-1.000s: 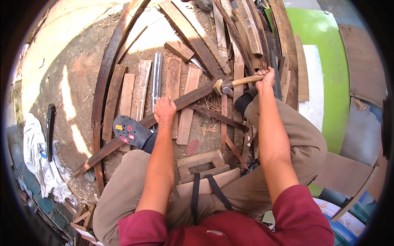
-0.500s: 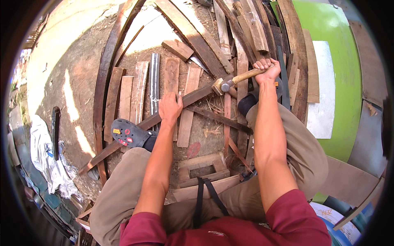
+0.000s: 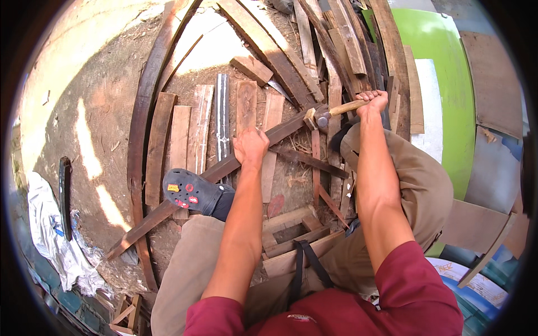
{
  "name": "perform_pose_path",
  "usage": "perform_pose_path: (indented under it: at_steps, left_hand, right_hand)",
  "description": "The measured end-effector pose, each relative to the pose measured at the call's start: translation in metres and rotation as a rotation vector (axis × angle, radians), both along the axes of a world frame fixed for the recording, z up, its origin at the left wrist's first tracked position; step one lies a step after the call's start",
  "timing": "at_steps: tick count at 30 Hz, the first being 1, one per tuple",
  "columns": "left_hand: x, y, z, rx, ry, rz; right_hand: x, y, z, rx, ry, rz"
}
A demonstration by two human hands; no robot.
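Left hand (image 3: pixel 250 147) clamps the slanting dark beam (image 3: pixel 286 130), apparently steadying it with the clog (image 3: pixel 193 191) set across it, while the right hand (image 3: pixel 372 103), well apart, grips the hammer (image 3: pixel 346 107) by its handle end, likely for leverage, head near the beam's upper end.

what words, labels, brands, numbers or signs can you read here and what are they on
Maroon shirt: small pale print, too small to read.
Dark clog, yellow and red charms: tiny marks, too small to read.
White-and-blue object, lower right: marks, too unclear to read.
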State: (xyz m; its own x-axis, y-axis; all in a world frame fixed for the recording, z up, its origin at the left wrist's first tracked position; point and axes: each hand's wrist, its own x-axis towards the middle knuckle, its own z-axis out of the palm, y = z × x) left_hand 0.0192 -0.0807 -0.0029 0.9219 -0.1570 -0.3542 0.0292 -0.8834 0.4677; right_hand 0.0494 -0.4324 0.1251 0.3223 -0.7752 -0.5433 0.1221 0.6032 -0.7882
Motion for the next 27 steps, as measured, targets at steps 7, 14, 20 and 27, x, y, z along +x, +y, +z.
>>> perform_pose_path:
  at_steps: [7,14,20,27]
  left_hand:
    - [0.003,0.009,-0.003,-0.041,-0.139,0.049]
    - [-0.003,0.012,-0.010,-0.018,-0.121,0.066]
    - [0.004,0.008,0.009,-0.013,-0.032,0.040]
    - [0.001,0.003,0.008,0.016,-0.022,0.034]
  right_hand:
    - [0.004,0.020,0.005,-0.047,-0.019,-0.010]
    - [0.005,0.021,0.003,-0.005,-0.054,-0.005]
    - [0.006,0.017,0.009,-0.011,-0.039,-0.028]
    - [-0.006,0.019,0.010,-0.044,-0.065,-0.026]
